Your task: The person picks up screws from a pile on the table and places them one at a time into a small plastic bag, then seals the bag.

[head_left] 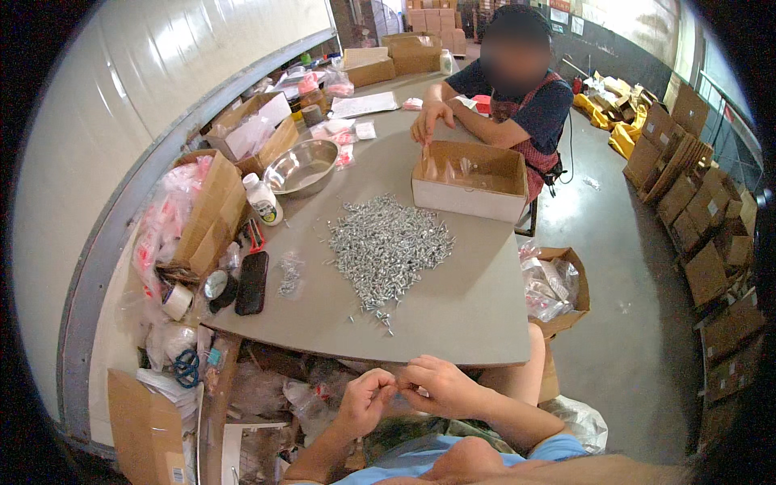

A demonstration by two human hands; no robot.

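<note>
My left hand and my right hand meet just off the near edge of the grey table. Both are closed, fingertips pinched close together. Whatever they pinch is too small or too clear to make out. Beyond them a large heap of small silver screws spreads over the tabletop, narrowing toward me. To its left lies a clear plastic bag with a few of the same metal pieces. Across the table a co-worker's hand reaches to the rim of an open white cardboard box.
A black phone, a white bottle and a steel bowl stand along the left side. Cardboard boxes with plastic bags crowd that edge. Blue-handled scissors hang lower left. A carton of bags sits right of the table.
</note>
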